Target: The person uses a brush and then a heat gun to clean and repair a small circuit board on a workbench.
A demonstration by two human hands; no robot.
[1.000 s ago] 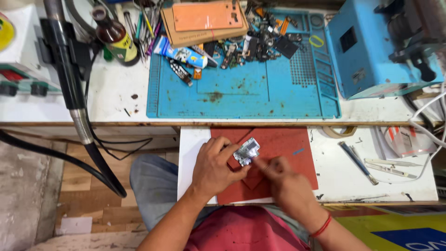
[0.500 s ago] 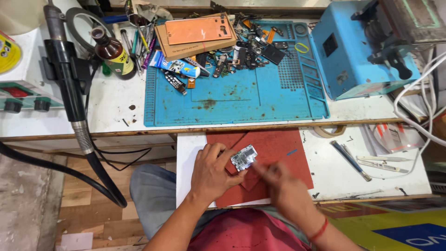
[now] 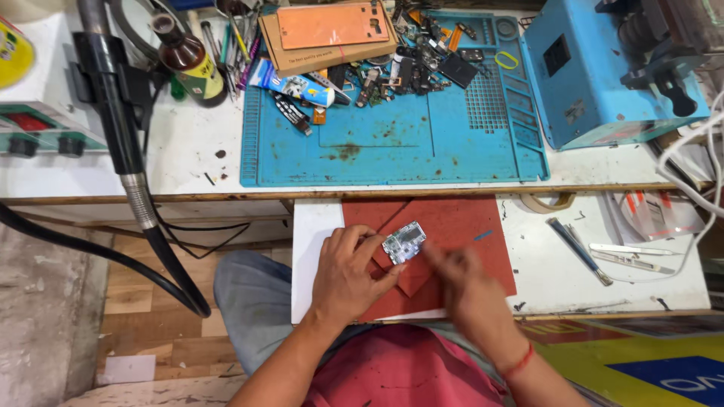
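My left hand (image 3: 348,273) pins the small shiny silver metal board (image 3: 403,242) down on the dark red mat (image 3: 467,226). My fingers press on its near edge, so it stays in the same spot as a moment ago. My right hand (image 3: 469,290) is just beside the board, on its right. It looks blurry now, but a second ago it was sharp, so it is moving fast. I cannot tell if it pinches a small tool or nothing at all. My two hands are close together, almost touching over the board. I think I am working on the board's right side with quick little moves.

Past my hands, farther away, lies the big blue rubber mat (image 3: 422,151) with small parts on it. To the right of my right hand some thin metal tweezers (image 3: 632,254) lie on the white table (image 3: 558,279).
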